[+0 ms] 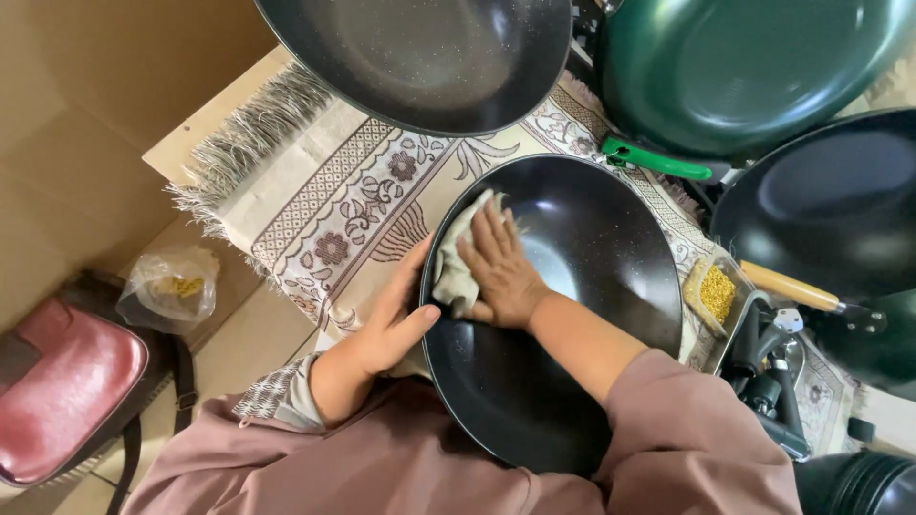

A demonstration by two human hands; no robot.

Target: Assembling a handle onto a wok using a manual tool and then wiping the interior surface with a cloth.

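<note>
While your left hand [382,329] clamps the round black metal wok's [572,315] rim over the patterned fringed cloth [324,205], your flat right hand [501,272] presses a beige rag [456,272] inside, mid-wipe; work toward unwiped metal.

Soft, even daylight; glare glints inside the black wok [592,286]; sharp focus.

One camera only, worn on the person's head; it looks steeply down, close over the black wok [572,315] and patterned cloth [324,200].
</note>
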